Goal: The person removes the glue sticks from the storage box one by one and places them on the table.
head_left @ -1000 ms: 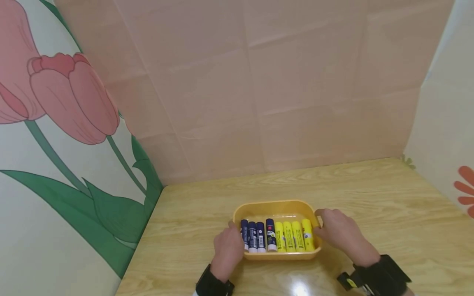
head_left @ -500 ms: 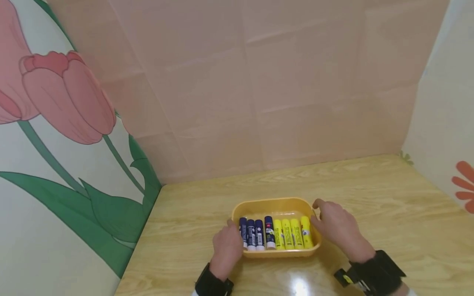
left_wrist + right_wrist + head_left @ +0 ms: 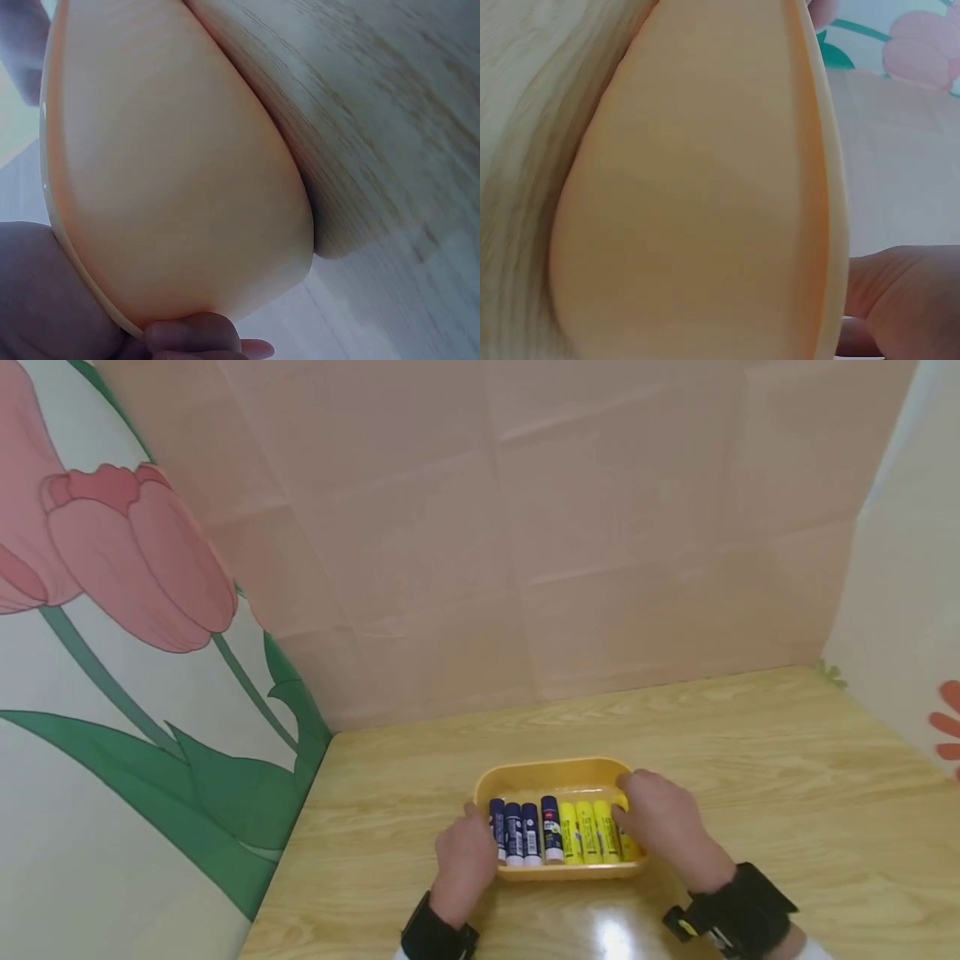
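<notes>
A yellow plastic tray [image 3: 570,874] stands on the wooden table. Inside lie several glue sticks side by side: dark blue ones [image 3: 531,831] with white ends on the left, yellow ones [image 3: 587,832] on the right. My left hand [image 3: 467,853] grips the tray's left rim, thumb and fingers [image 3: 191,331] on either side of it in the left wrist view. Over the right rim reaches my right hand [image 3: 663,817], thumb and index finger spread apart around the upper part of the rightmost yellow glue stick [image 3: 628,847], which the hand partly covers.
The wooden table [image 3: 405,793] runs back to a pinkish sheet [image 3: 420,568] hung behind it. A wall panel with painted tulips [image 3: 150,560] bounds the left, a pale wall [image 3: 892,610] the right. Each wrist wears a black camera strap [image 3: 738,910].
My right hand has moved left from the tray's right rim to over the rightmost yellow glue stick. The left hand keeps its hold on the left rim.
</notes>
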